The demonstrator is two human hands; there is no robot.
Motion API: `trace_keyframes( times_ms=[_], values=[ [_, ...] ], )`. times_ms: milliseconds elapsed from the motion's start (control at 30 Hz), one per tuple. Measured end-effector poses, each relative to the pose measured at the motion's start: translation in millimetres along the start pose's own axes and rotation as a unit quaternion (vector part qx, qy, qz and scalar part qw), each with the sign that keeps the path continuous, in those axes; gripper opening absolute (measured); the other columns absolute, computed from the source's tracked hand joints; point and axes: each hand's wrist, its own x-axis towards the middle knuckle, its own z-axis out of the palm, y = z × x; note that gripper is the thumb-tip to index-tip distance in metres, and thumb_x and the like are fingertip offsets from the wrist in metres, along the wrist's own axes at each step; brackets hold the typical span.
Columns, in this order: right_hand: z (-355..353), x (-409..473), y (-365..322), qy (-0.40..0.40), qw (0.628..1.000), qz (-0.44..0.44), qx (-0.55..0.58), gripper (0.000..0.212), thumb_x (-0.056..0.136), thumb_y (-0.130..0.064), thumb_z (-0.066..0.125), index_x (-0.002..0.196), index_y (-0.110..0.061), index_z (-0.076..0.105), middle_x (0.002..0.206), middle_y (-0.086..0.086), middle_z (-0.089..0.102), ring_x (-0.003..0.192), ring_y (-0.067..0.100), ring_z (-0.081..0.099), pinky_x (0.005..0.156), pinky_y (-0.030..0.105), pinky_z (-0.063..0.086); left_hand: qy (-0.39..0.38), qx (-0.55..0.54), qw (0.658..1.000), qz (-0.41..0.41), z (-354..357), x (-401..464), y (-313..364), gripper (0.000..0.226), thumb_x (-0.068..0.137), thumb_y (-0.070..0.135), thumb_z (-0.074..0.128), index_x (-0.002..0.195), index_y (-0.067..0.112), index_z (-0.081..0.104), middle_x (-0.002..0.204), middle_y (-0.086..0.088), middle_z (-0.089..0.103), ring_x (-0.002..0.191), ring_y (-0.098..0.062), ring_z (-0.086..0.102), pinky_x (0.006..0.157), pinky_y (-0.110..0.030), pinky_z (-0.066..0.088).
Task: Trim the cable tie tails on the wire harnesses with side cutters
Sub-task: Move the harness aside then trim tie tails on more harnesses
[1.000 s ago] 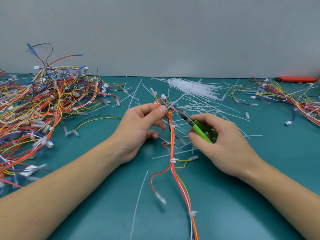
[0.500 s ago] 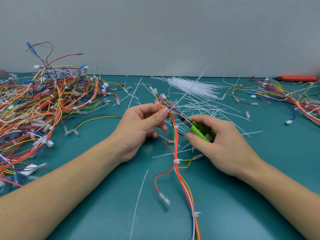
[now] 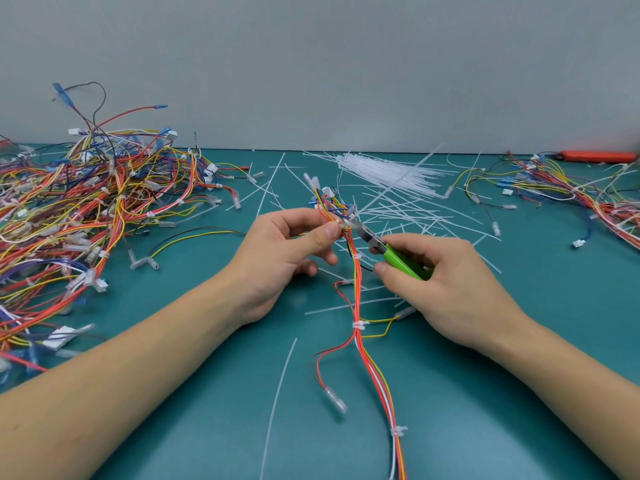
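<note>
1. The left hand (image 3: 287, 251) pinches the upper end of a wire harness (image 3: 360, 317) between thumb and forefinger, just above the teal worktop (image 3: 519, 341).
2. The harness runs from that pinch toward the near edge of the worktop; white cable ties (image 3: 358, 324) bind it at intervals.
3. The right hand (image 3: 440, 282) grips the green handles of the side cutters (image 3: 391, 252), fingers curled round them.
4. The cutter tip sits at the harness beside the left thumb; whether the blades are closed cannot be told.
5. A large pile of harnesses (image 3: 86, 209) lies at the left; a smaller pile (image 3: 568, 195) lies at the far right.
6. A bundle of white cable ties (image 3: 388, 174) and scattered cut tails (image 3: 408, 216) lie behind the hands.
7. One long white tail (image 3: 280, 393) lies near the front edge.
</note>
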Motion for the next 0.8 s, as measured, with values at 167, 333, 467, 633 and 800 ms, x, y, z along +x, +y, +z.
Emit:
trace_keyframes(
  times_ms=[167,333,467,633,800],
  values=[
    [1.5,0.0,-0.1,0.005,1.000,0.007,0.002,0.014,0.089,-0.035,0.068,0.101,-0.029,0.073,0.072,0.000,0.057,0.068,0.022,0.050,0.059,0.028,0.041,0.001,0.000,1.000,-0.004,0.3,-0.6,0.8,0.018,0.076,0.031,0.080,0.087,0.017,0.079,0.093,-0.004,0.071,0.066,-0.016,0.064,0.051,-0.020,0.044],
    [1.9,-1.1,-0.6,0.001,1.000,0.009,0.006,0.013,0.090,-0.037,0.069,0.101,-0.031,0.073,0.073,0.000,0.058,0.069,0.023,0.051,0.063,0.032,0.044,-0.004,0.002,1.000,-0.005,0.5,-0.7,1.2,0.015,0.077,0.031,0.079,0.086,0.019,0.080,0.092,-0.002,0.072,0.066,-0.016,0.066,0.052,-0.021,0.044],
    [0.0,0.5,-0.7,-0.001,1.000,0.013,0.000,0.014,0.090,-0.037,0.068,0.101,-0.031,0.072,0.073,0.003,0.057,0.068,0.024,0.049,0.062,0.033,0.042,-0.006,0.004,1.000,-0.006,0.2,-0.5,0.8,0.014,0.079,0.030,0.078,0.088,0.019,0.080,0.091,0.000,0.072,0.067,-0.016,0.066,0.052,-0.020,0.044],
    [-0.1,1.3,-1.2,-0.003,1.000,0.019,0.001,0.014,0.089,-0.037,0.067,0.100,-0.030,0.072,0.071,0.005,0.055,0.060,0.008,0.041,0.055,0.023,0.035,-0.004,0.002,1.000,-0.005,0.3,-0.2,0.0,0.015,0.079,0.030,0.079,0.089,0.019,0.080,0.091,-0.001,0.072,0.066,-0.017,0.066,0.051,-0.020,0.044],
    [0.2,0.3,-2.3,0.002,1.000,0.021,0.004,0.011,0.089,-0.034,0.069,0.098,-0.028,0.072,0.070,0.004,0.056,0.059,0.006,0.042,0.055,0.022,0.038,-0.001,0.004,1.000,-0.006,0.5,-0.5,-0.3,0.017,0.078,0.030,0.079,0.090,0.018,0.080,0.091,-0.001,0.073,0.066,-0.017,0.067,0.051,-0.020,0.043]
  ],
)
